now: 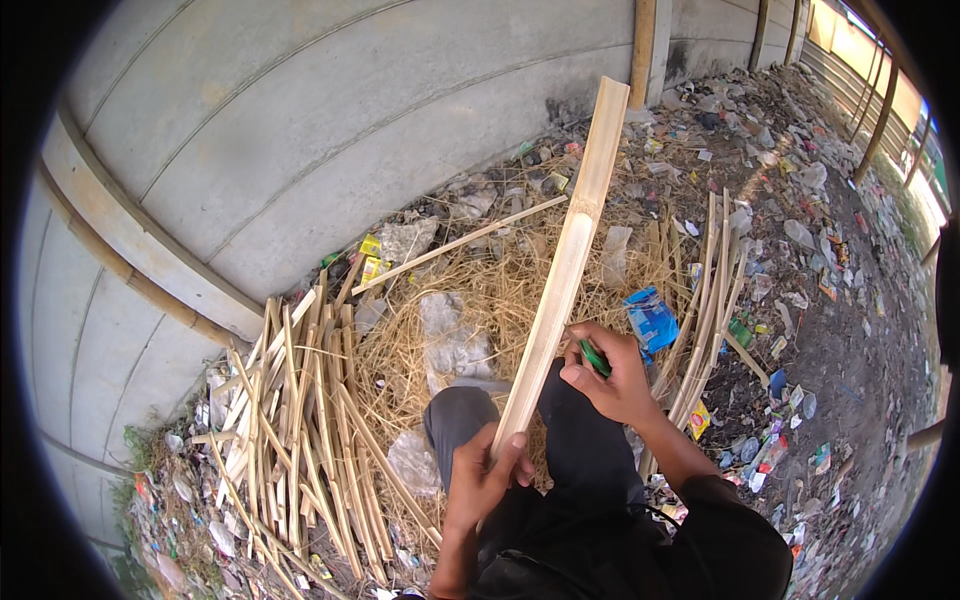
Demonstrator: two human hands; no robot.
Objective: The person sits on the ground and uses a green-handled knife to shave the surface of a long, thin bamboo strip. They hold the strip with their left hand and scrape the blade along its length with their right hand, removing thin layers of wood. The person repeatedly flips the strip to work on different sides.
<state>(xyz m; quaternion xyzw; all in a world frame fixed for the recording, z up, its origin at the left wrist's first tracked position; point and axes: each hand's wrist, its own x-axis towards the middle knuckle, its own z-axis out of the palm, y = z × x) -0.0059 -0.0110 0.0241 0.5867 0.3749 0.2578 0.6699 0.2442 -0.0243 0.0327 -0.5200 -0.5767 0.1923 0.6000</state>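
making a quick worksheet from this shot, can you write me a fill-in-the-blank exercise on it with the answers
1. The left hand grips the long pale strip near its ____ end in the picture, not its upper one.
2. The object held in the right hand shows the colour ____.
3. The bigger pile of strips lies on the person's ____ side.
4. The crumpled packet nearest the right hand is mostly ____.

Missing words: lower; green; left; blue

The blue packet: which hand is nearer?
Right. In view, the right hand is just below-left of the blue packet; the left hand, farther down-left, grips the bamboo strip.
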